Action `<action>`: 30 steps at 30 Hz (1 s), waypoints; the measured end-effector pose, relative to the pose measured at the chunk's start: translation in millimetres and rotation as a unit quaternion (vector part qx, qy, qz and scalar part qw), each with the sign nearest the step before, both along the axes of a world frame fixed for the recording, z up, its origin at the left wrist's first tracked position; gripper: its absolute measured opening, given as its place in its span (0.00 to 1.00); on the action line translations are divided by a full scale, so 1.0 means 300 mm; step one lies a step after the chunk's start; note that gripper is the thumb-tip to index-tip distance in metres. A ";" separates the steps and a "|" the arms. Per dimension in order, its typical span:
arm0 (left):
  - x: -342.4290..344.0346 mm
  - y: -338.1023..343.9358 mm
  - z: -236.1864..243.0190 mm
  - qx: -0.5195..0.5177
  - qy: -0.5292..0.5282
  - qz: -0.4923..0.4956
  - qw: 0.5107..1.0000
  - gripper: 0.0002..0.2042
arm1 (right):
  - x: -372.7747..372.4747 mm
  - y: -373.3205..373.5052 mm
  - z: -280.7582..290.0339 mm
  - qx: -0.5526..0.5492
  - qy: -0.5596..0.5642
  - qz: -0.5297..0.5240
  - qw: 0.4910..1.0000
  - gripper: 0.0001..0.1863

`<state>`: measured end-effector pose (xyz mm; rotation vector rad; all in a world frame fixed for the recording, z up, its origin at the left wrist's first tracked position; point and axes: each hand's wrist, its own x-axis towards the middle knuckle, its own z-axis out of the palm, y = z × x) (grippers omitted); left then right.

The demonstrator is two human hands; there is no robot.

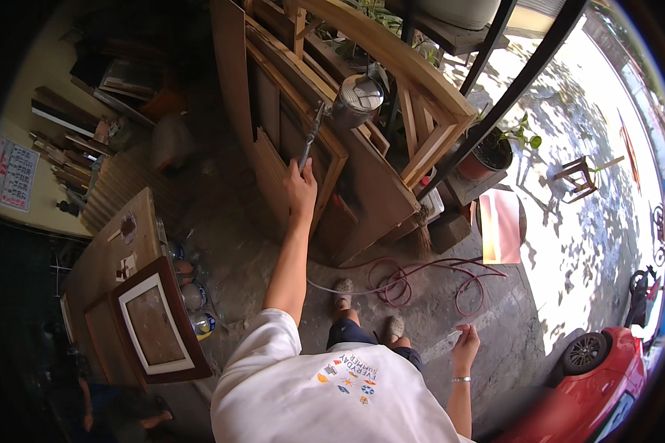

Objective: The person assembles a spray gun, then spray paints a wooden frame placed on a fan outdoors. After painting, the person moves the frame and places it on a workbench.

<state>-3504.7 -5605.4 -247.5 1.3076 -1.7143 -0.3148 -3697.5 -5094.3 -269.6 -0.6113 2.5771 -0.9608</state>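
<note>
My left hand (301, 186) is stretched out ahead and shut on the lower end of a metal spray gun (312, 131). The gun's round steel cup (356, 101) sits at its top right. The gun is held against brown wooden door panels (273, 125) that lean upright in front of me. My right hand (465, 344) hangs by my side with loosely curled fingers, holds nothing, and has a thin bracelet on the wrist. My feet in grey shoes (343, 288) stand on the concrete floor just below the panels.
A red hose (421, 279) lies coiled on the floor by my feet. A framed panel (155, 325) and a flat board lie at the left, with bottles (199, 299) beside them. A potted plant (488, 155), a small stool (580, 177) and a red car (606, 373) are at the right.
</note>
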 end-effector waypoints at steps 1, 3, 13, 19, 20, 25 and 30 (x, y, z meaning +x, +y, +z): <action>0.003 -0.048 -0.031 0.004 0.001 0.002 1.000 0.12 | 0.044 -0.044 0.017 0.005 -0.017 -0.011 1.000 0.15; -0.001 -0.117 -0.092 0.015 -0.002 0.000 1.000 0.13 | 0.117 -0.126 0.006 -0.059 0.042 -0.009 0.997 0.20; -0.088 -0.249 -0.227 -0.003 -0.016 -0.050 0.999 0.14 | 0.176 -0.820 0.367 -0.345 -0.247 -0.139 0.895 0.20; -0.141 -0.224 -0.188 0.061 0.025 -0.123 0.990 0.13 | 0.126 -0.984 0.504 -0.557 -0.368 -0.073 0.741 0.21; -0.135 -0.227 -0.190 0.066 0.024 -0.128 0.989 0.13 | 0.129 -0.992 0.512 -0.565 -0.368 -0.069 0.736 0.21; -0.101 -0.246 -0.193 0.099 0.021 -0.128 0.987 0.15 | 0.150 -1.014 0.537 -0.569 -0.372 -0.062 0.730 0.21; -0.105 -0.249 -0.204 0.097 0.017 -0.144 0.985 0.17 | 0.153 -1.012 0.544 -0.548 -0.339 -0.086 0.760 0.22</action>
